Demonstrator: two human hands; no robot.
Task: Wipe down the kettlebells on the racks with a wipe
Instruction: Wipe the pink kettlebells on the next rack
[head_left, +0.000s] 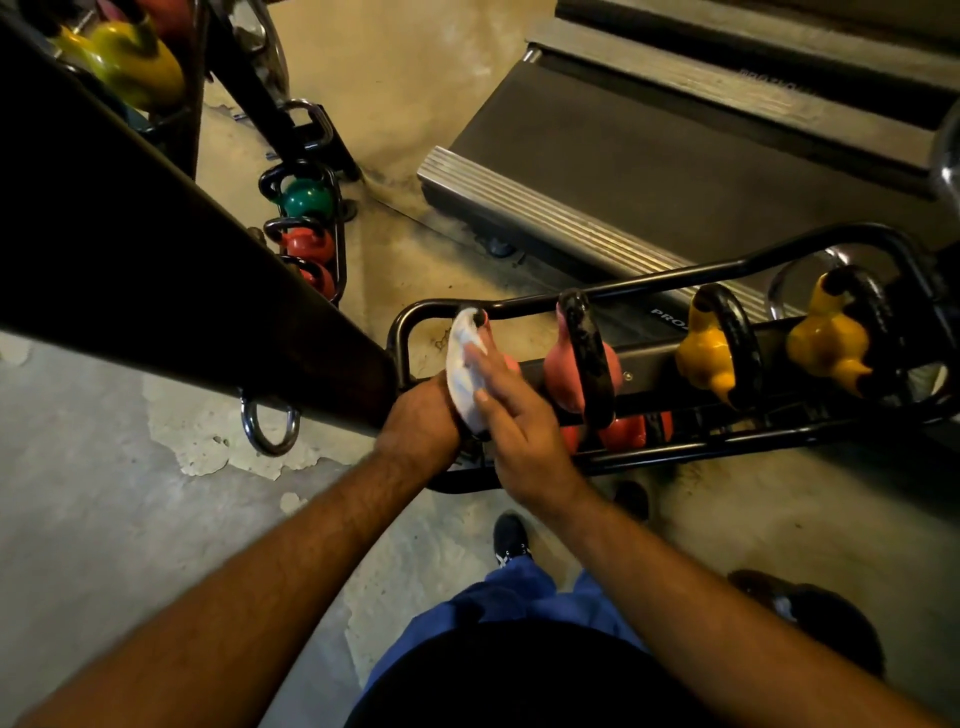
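We take the long black tubular steel rack as our landmark; it runs from the middle of the view out to the right edge. At its left end our right hand lies flat, fingers extended and only loosely bent, pressing a crumpled white wipe against the leftmost pink kettlebell, which is almost wholly covered by wipe and hand. Our left hand is curled at that same end of the rack, just left of the wipe and touching it; we cannot tell whether it grips the kettlebell's handle or the rack's rail, since the fingers are hidden.

Next along the rack toward the right stands a second pink kettlebell with a worn black handle, close beside our right hand. Further right sit two yellow kettlebells with black handles, one near the middle of the rack and one near its right end. On the rack's lower tier, below the second pink one, red kettlebells show between the bars.

Behind the rack lies a dark treadmill deck with ribbed silver edging. Left of the rack a broad dark slanted beam crosses the view, and beyond it a smaller black rack holds a green kettlebell above red ones.
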